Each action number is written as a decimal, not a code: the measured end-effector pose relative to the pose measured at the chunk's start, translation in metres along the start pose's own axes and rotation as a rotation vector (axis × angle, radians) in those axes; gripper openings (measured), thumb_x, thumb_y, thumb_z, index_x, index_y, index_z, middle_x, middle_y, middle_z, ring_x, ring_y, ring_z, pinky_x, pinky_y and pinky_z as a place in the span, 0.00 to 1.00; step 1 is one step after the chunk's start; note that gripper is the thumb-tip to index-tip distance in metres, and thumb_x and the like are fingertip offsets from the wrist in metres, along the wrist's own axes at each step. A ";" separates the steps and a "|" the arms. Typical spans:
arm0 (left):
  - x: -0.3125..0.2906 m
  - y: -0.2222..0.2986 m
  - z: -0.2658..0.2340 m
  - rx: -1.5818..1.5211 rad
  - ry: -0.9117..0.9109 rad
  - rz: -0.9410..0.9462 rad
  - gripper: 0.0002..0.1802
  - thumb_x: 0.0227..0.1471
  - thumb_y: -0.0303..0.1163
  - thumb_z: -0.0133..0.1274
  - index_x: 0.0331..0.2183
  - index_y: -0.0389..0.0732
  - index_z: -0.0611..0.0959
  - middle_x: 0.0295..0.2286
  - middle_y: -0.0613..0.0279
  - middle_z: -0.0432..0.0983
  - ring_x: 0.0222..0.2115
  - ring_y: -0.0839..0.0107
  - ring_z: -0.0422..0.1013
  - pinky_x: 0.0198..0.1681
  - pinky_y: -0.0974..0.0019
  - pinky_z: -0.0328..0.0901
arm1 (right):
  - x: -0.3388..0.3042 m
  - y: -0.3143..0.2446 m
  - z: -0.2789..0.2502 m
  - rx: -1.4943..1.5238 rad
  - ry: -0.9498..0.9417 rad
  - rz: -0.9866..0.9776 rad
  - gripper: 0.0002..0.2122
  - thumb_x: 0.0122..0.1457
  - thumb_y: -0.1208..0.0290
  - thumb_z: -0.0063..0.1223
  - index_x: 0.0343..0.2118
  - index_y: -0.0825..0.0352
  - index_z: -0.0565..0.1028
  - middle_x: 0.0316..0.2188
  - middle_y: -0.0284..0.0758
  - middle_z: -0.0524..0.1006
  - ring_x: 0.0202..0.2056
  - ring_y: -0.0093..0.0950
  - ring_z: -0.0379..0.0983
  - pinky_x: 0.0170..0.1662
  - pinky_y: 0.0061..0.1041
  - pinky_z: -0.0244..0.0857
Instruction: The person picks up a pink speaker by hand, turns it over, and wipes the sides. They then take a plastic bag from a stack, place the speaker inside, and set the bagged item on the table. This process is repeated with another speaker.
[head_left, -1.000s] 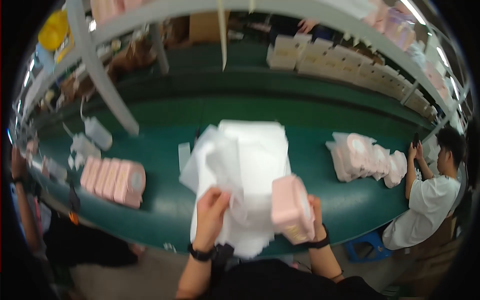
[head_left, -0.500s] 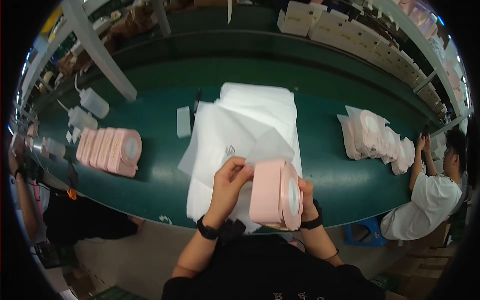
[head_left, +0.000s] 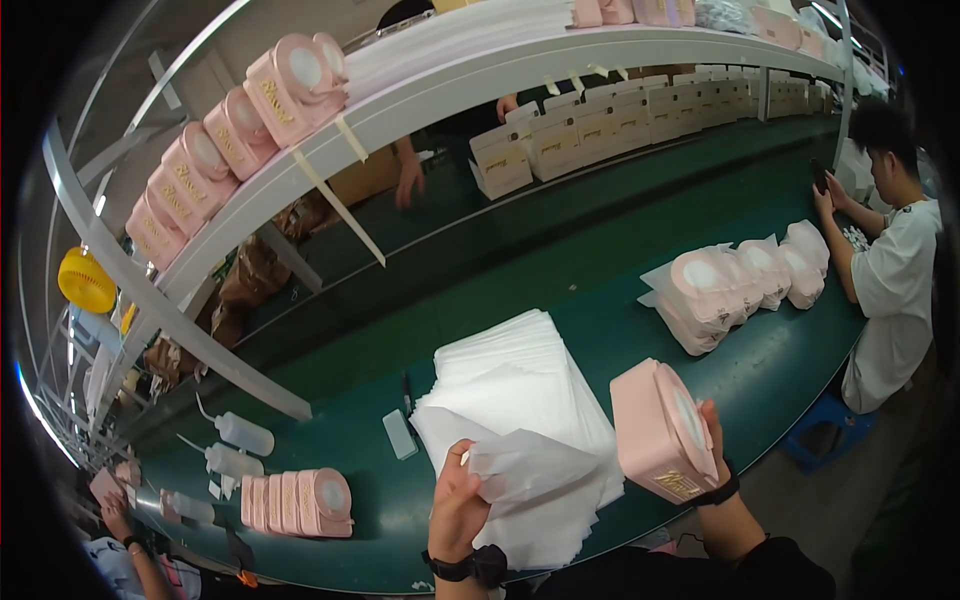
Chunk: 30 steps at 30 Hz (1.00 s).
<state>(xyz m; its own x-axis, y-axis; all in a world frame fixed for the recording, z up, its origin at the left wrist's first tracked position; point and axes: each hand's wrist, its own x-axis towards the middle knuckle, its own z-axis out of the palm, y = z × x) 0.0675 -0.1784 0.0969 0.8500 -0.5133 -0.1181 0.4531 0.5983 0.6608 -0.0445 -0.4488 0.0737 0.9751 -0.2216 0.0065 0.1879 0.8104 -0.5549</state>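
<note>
My right hand (head_left: 715,440) grips a pink box (head_left: 645,430) with a round pale window, tilted over the right side of the white stack. Most of those fingers are hidden behind the box. My left hand (head_left: 458,505) pinches the edge of a thin translucent white bag (head_left: 525,462), lifted and crumpled above a thick stack of similar bags (head_left: 510,365). Box and bag are apart. Left of the stack stands a row of pink boxes (head_left: 295,505). Several pink boxes wrapped in translucent bags (head_left: 705,300) sit to the right.
Squeeze bottles (head_left: 243,433), a small pale block (head_left: 399,435) and a black pen (head_left: 406,388) lie on the green table's left half. A grey shelf (head_left: 420,100) carrying pink boxes spans the far side. White boxes (head_left: 560,140) line up behind. Someone (head_left: 895,270) sits at right.
The view has swung up and right, bringing the upper shelf in. My right hand has carried the pink box rightward, away from my left hand, which now lifts the bag's edge.
</note>
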 end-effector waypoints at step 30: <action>-0.013 -0.028 0.042 1.581 -0.196 0.376 0.12 0.48 0.19 0.51 0.38 0.34 0.79 0.19 0.57 0.68 0.19 0.66 0.66 0.22 0.70 0.60 | 0.017 0.053 -0.015 -0.265 0.178 0.287 0.30 0.45 0.80 0.60 0.54 0.68 0.64 0.47 0.38 0.71 0.46 0.23 0.68 0.50 0.23 0.62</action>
<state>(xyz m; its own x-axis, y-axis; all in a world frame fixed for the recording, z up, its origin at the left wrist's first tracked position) 0.0331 -0.2141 0.1108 0.7415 -0.6322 0.2246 -0.5737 -0.4239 0.7009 -0.0200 -0.4177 0.0323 0.9434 -0.1164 -0.3105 -0.1477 0.6908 -0.7078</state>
